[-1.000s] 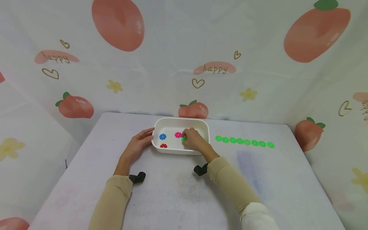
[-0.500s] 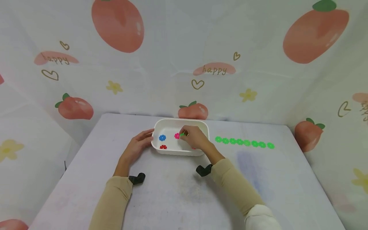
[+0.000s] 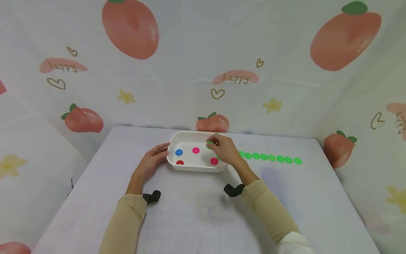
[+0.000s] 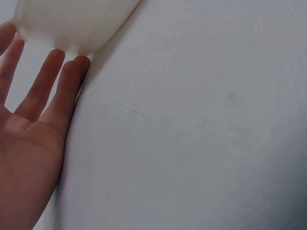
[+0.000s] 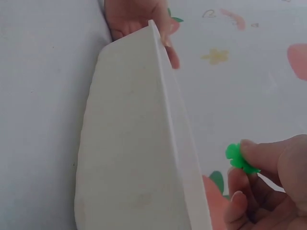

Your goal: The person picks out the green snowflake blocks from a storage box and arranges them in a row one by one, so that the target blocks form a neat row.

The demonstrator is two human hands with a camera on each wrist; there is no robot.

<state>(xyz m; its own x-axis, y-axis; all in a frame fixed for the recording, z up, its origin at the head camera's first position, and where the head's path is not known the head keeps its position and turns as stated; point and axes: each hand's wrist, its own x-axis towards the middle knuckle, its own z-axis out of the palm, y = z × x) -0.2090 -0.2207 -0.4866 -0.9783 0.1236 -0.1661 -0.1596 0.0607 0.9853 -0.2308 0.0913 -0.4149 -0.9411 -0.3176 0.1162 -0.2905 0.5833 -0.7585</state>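
Backdrop reads "happy" — right hand pinches green piece.

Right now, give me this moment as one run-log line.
right hand: pinches green flower piece above white tray | left hand: fingers against tray's left end | green row: on table

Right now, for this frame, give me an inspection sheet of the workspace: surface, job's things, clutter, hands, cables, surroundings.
Surface: pale table, faint smudges.
Job's things: white tray holding a blue flower piece, two pink flower pieces and a red flower piece; green flower piece pinched above the tray; row of green pieces on the table to its right.
Clutter: nothing seen.
Hands: left hand rests straight fingers on the tray's left end; right hand pinches the green flower piece.
Cables: nothing seen.
Surroundings: peach-print cloth behind and at both sides.
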